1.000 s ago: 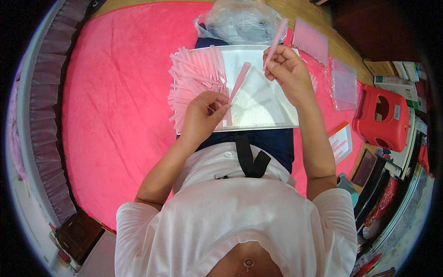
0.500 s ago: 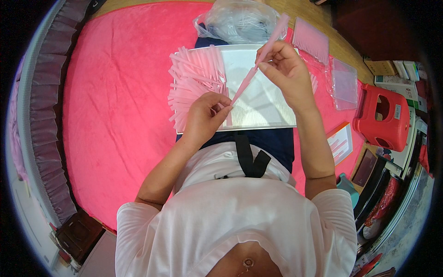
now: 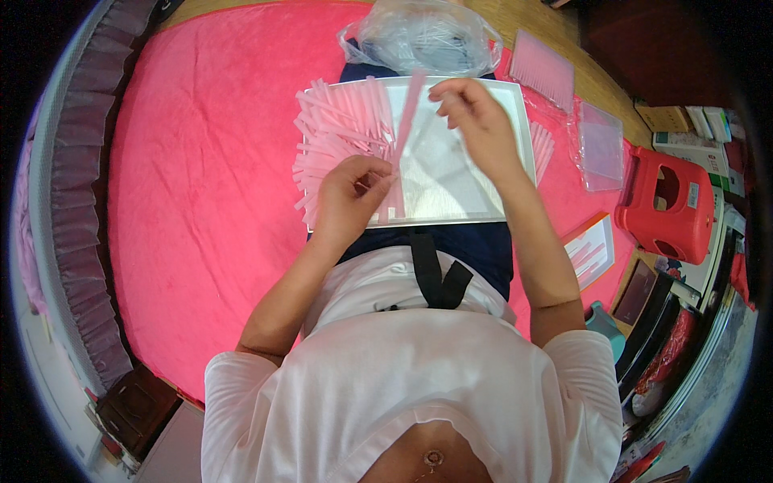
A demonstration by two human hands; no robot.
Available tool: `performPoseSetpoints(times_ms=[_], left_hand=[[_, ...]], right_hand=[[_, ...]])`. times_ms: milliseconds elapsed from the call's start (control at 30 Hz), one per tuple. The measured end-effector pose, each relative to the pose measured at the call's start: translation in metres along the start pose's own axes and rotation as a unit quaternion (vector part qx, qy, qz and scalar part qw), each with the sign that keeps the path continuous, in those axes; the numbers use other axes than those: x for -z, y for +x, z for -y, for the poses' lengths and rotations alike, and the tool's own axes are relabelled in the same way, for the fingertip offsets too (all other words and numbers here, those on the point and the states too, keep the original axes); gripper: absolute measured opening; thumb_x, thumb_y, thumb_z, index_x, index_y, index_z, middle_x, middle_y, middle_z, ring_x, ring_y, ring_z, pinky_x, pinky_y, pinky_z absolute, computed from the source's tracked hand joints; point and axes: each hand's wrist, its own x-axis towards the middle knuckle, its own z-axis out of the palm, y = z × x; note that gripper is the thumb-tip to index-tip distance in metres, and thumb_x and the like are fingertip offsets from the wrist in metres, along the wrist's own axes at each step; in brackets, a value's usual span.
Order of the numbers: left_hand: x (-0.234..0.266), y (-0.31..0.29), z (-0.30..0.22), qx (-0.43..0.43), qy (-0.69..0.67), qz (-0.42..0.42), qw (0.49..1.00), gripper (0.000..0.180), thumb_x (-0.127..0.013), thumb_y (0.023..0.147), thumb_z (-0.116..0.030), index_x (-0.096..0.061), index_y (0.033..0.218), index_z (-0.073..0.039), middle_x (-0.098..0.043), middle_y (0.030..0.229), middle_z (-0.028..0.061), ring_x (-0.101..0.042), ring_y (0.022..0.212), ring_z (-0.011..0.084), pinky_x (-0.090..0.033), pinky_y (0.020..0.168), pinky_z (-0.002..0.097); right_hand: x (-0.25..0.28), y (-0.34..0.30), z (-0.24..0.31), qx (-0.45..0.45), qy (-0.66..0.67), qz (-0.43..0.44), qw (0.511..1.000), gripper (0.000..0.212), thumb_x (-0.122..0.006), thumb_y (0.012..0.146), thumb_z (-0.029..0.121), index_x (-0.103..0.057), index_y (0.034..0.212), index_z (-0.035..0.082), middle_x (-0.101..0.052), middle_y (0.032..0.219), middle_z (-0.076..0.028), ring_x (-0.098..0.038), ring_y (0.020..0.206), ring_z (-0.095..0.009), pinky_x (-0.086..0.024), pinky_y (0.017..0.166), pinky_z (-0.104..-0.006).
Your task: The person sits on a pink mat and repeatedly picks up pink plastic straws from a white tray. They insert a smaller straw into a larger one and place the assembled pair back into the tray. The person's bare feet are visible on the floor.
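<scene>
My left hand (image 3: pixel 353 193) is closed on the lower end of a narrow, translucent pink strip (image 3: pixel 411 113), which sticks up and away from its fingertips. My right hand (image 3: pixel 473 121) hovers over the far right part of a white tray (image 3: pixel 459 205), its fingers apart and slightly blurred, with nothing visible in them. On the tray's left side lies a loose heap of similar pink strips (image 3: pixel 342 121), some hanging over the edge. The tray rests across my lap, with my left hand at the heap's near right side.
Beyond the tray sits a clear plastic bag (image 3: pixel 423 40). To the right lie a pack of pink strips (image 3: pixel 543 68), a clear flat packet (image 3: pixel 601 149), more pink strips (image 3: pixel 541 149), an orange-edged white box (image 3: pixel 592 249) and a red plastic stool (image 3: pixel 668 205). A pink blanket (image 3: pixel 201 201) spreads beneath.
My right hand has let go of the strip's upper part and moved slightly left. The strip, still in my left hand, has swung left and now stands steeper.
</scene>
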Motion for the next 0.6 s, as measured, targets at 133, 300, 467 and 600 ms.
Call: performPoseSetpoints(times_ms=[133, 300, 467, 600], left_hand=[[0.017, 0.006, -0.001, 0.034, -0.043, -0.048, 0.997, 0.014, -0.068, 0.089, -0.003, -0.066, 0.103, -0.002, -0.064, 0.087, -0.0005, -0.056, 0.074, 0.0047, -0.044, 0.063, 0.0187], [0.03, 0.012, -0.009, 0.022, -0.083, -0.089, 0.992, 0.015, -0.069, 0.089, -0.007, -0.066, 0.103, -0.003, -0.064, 0.087, -0.0016, -0.056, 0.071, 0.005, -0.042, 0.059, 0.018], [0.028, 0.012, -0.018, 0.023, -0.091, -0.095, 0.991, 0.015, -0.07, 0.089, -0.007, -0.066, 0.103, -0.003, -0.065, 0.086, -0.0015, -0.057, 0.071, 0.0048, -0.042, 0.059, 0.0179], [0.024, 0.01, -0.017, 0.027, -0.091, -0.09, 0.991, 0.015, -0.07, 0.088, -0.006, -0.066, 0.103, -0.003, -0.065, 0.085, -0.0018, -0.057, 0.07, 0.0049, -0.042, 0.058, 0.0181]], right_hand=[[-0.025, -0.007, -0.037, 0.023, -0.183, 0.06, 0.981, 0.021, -0.068, 0.083, 0.006, -0.061, 0.102, 0.004, -0.062, 0.09, -0.008, -0.06, 0.075, -0.017, -0.049, 0.066, -0.0293], [-0.058, -0.003, -0.049, 0.113, -0.292, 0.11, 0.943, 0.023, -0.066, 0.076, 0.0, -0.06, 0.099, 0.002, -0.061, 0.09, -0.015, -0.06, 0.081, -0.032, -0.049, 0.075, -0.039], [-0.073, -0.002, -0.05, 0.11, -0.38, 0.083, 0.915, 0.017, -0.064, 0.077, 0.005, -0.058, 0.092, 0.002, -0.061, 0.089, -0.017, -0.059, 0.091, -0.037, -0.047, 0.08, -0.0446], [-0.073, 0.0, -0.054, 0.108, -0.389, 0.081, 0.911, 0.017, -0.066, 0.076, 0.005, -0.057, 0.091, 0.002, -0.06, 0.089, -0.017, -0.059, 0.089, -0.037, -0.048, 0.078, -0.0446]])
